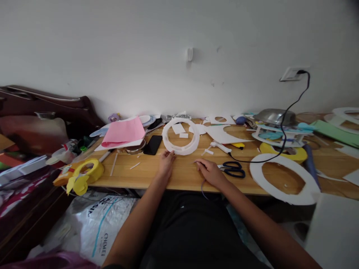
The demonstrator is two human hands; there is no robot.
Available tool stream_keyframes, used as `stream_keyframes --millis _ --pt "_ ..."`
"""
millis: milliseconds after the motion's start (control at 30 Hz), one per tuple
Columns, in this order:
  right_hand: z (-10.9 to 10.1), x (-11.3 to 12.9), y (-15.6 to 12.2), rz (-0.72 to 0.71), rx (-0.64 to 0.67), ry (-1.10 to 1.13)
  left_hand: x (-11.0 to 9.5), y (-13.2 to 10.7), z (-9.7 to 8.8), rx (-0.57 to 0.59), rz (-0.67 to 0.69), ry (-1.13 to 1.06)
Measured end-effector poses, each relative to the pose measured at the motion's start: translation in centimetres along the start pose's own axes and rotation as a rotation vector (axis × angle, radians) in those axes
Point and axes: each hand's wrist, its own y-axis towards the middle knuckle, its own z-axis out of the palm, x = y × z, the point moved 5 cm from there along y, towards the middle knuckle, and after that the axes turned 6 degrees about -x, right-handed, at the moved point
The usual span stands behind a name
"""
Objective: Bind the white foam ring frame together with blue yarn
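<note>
Left hand [166,163] lies at centre frame on the table [182,179], fingers stretched forward and touching the near rim of the white ring [183,151]. The grip is spread flat, not closed round anything; I judge it is there to keep the ring from sliding. The ring lies flat just above that hand, with small white offcuts inside its opening. Right hand [209,172] rests right of centre, fingers curled toward the table; a thin strip [202,186] trails from under it over the near edge, but I cannot tell whether that grip is clamped on it or merely lying over it. The scissors [233,169] lie just beside the right hand, blades closed, within easy reach. A black phone [153,144] and a pink sheet [123,131] sit left of the ring; a larger white ring [256,173] lies at right, crossed by a black cable [283,127] running up to the wall socket [291,73]. The surface is pale wood, heavily cluttered with cut shapes and scraps. A plain white wall [140,56] fills the upper frame; a printed plastic bag [92,220] sits below the table at lower left.
</note>
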Motion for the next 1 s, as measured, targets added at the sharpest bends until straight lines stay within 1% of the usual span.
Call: stream_keyframes --millis 167,433,800,1000 --pt "0.12 0.05 -0.09 0.002 0.041 -0.041 -0.65 -0.32 -0.28 0.023 0.073 -0.097" --pt "0.27 0.2 -0.21 0.005 0.073 -0.081 -0.49 -0.08 -0.34 0.043 0.099 -0.104" --pt "0.22 0.44 -0.23 -0.016 0.077 -0.102 -0.4 -0.19 -0.94 -0.027 0.057 -0.052" --pt "0.1 0.63 -0.23 -0.017 0.062 -0.097 -0.56 -0.39 -0.68 -0.067 0.059 0.034"
